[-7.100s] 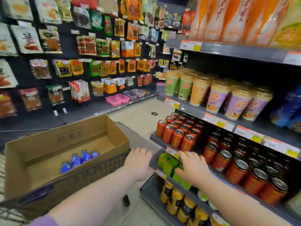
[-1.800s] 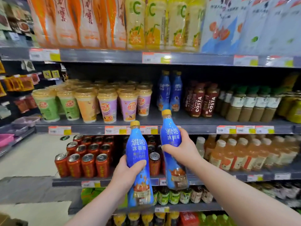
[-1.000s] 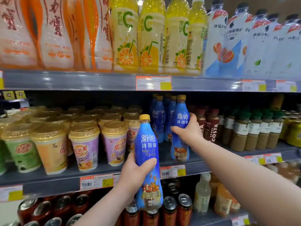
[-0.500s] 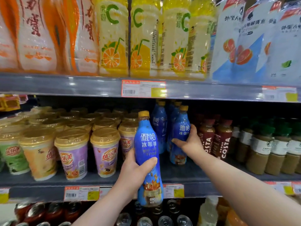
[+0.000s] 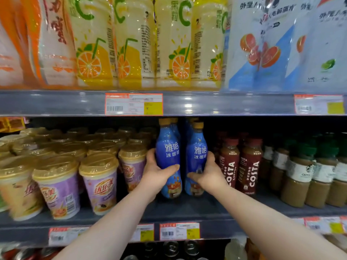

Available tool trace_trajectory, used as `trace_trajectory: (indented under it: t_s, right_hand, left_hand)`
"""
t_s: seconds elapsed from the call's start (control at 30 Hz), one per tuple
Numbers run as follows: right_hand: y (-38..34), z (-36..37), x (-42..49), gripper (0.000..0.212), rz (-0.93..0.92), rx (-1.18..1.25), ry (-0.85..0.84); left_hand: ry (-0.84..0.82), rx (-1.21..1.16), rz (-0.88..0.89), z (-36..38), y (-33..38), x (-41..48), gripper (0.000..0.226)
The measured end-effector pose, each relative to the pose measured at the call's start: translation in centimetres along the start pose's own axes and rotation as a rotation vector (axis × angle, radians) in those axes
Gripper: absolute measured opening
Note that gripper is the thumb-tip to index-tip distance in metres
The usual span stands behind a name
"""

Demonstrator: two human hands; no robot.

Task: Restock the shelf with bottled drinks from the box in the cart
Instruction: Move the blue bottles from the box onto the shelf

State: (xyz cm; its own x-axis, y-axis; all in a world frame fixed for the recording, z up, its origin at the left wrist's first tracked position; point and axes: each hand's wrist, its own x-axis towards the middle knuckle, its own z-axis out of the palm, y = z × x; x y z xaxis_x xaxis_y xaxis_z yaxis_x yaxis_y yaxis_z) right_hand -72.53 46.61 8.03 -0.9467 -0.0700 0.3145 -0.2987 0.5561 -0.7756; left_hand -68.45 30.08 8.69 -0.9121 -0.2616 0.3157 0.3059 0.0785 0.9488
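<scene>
Two blue coffee bottles with tan caps stand side by side on the grey middle shelf (image 5: pixel 187 209). My left hand (image 5: pixel 156 173) grips the left blue bottle (image 5: pixel 168 147) around its waist. My right hand (image 5: pixel 208 175) grips the right blue bottle (image 5: pixel 197 149) low on its body. More blue bottles of the same kind (image 5: pixel 175 124) stand in rows right behind them. The cart and its box are out of view.
Lidded milk-tea cups (image 5: pixel 101 181) crowd the shelf left of the blue bottles. Brown Costa bottles (image 5: pixel 249 166) stand close on the right, with green-capped bottles (image 5: pixel 298 173) beyond. The upper shelf edge (image 5: pixel 225 104) with price tags hangs just above the caps.
My left hand has carried its bottle up from below the shelf edge onto the shelf, beside the bottle in my right hand. The view has moved closer to the shelf.
</scene>
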Motion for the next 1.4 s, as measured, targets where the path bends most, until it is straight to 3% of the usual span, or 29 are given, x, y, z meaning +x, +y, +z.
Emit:
trace_trajectory:
  t_s: [0.27, 0.5, 1.4]
  right_hand:
    - [0.5, 0.5, 0.1, 0.07, 0.039, -0.009, -0.006]
    - [0.3, 0.5, 0.1, 0.072, 0.057, -0.054, -0.016]
    - [-0.9, 0.6, 1.2, 0.074, 0.144, -0.051, -0.067]
  left_hand:
    - [-0.086, 0.195, 0.002, 1.0, -2.2, 0.2, 0.082]
    - [-0.091, 0.301, -0.082, 1.3, -2.8, 0.8, 0.061]
    - [-0.154, 0.313, -0.141, 1.2, -3.4, 3.2, 0.059]
